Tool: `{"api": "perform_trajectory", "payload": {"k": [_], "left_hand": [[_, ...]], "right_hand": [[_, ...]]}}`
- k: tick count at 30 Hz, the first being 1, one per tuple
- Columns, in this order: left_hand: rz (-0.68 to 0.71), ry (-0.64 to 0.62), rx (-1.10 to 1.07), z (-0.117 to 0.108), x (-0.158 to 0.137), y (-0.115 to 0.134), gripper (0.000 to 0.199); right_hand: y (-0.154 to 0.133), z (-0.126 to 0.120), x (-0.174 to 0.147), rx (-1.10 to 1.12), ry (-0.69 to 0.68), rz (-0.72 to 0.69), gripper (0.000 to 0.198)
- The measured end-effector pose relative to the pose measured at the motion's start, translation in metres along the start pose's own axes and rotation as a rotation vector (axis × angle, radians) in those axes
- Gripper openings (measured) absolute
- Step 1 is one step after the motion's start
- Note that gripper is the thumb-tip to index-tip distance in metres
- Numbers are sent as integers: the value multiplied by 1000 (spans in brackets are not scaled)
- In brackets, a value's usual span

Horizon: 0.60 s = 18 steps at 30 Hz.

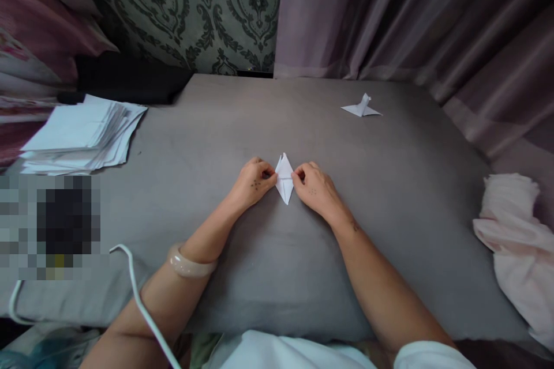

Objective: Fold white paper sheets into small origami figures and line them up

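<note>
Together, left hand (253,183) and right hand (315,187) pinch folded paper (284,178).

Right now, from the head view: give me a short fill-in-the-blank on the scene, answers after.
1. Both hands, left hand and right hand, pinch a folded piece of white ____.
2. The paper stack lies to the person's ____.
3. The bangle sits on the ____ wrist.
4. A finished folded figure lies on the grey surface near the ____.

Answers: paper; left; left; curtain
</note>
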<state>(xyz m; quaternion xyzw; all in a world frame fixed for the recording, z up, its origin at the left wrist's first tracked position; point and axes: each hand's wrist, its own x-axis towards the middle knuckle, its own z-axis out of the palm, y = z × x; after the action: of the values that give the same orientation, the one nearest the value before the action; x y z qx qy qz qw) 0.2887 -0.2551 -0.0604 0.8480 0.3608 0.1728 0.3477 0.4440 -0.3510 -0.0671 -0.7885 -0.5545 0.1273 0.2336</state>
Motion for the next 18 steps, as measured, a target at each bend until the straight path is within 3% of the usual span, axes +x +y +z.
{"api": "perform_trajectory", "payload": {"k": [18], "left_hand": [[72,61,177,13,-3,-4,5]], "right_hand": [[-1,-3,-1,11,-13,0,12]]}}
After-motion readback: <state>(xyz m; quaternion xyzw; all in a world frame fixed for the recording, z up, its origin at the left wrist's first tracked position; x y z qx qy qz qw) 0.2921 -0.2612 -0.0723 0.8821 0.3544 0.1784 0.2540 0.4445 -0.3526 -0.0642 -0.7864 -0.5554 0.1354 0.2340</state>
